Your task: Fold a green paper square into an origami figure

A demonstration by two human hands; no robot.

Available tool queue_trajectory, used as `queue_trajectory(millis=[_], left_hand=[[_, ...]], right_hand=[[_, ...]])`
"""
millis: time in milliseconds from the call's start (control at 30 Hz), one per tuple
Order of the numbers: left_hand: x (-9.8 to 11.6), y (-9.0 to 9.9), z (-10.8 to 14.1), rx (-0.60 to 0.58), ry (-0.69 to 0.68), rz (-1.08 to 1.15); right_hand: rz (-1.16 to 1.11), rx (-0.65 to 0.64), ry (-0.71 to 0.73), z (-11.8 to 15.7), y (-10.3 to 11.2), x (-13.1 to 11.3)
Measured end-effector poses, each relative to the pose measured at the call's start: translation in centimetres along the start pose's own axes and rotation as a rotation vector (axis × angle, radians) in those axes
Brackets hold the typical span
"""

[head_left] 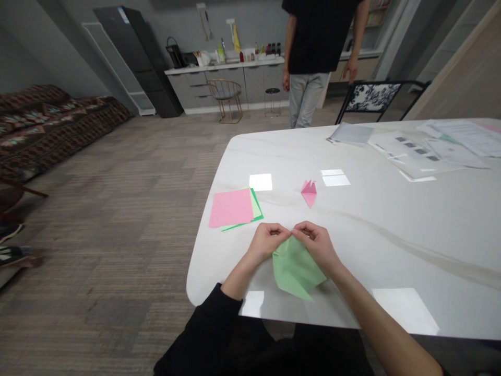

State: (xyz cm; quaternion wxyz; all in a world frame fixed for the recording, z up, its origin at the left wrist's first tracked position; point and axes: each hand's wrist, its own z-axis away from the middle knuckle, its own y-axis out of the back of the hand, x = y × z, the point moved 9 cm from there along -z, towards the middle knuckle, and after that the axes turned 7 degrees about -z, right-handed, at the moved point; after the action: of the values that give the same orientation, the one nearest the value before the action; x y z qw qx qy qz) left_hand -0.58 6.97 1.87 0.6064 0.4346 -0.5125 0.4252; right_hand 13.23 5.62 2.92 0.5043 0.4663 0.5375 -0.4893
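Observation:
A light green sheet of paper [297,269], partly folded and creased, lies over the near edge area of the white table. Its top edge is pinched between the fingertips of my left hand [269,239] and my right hand [315,241], which almost meet. The fingers of both hands are closed on the paper, and the pinched fold itself is mostly hidden. Beyond my hands stands a small folded pink paper figure [309,193] with pointed tips. To the left is a stack of square paper [231,208], pink on top with light and dark green sheets showing beneath.
The white table [376,235] has rounded corners, its left edge beside the paper stack. Documents and plastic sleeves [415,151] lie at the far right. A person in a black shirt [321,36] stands beyond the table, near a black chair [376,99].

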Motion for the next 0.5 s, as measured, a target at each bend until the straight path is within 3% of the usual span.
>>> queue_trajectory(millis=[267,500], left_hand=[[0.8,-0.5,0.2,-0.022,-0.074,-0.046],[1.1,-0.8,0.3,-0.094,-0.097,-0.063]], right_hand=[[0.003,0.003,-0.002,0.0,-0.2,0.1],[-0.018,0.112,0.034,-0.3,1.2,0.1]])
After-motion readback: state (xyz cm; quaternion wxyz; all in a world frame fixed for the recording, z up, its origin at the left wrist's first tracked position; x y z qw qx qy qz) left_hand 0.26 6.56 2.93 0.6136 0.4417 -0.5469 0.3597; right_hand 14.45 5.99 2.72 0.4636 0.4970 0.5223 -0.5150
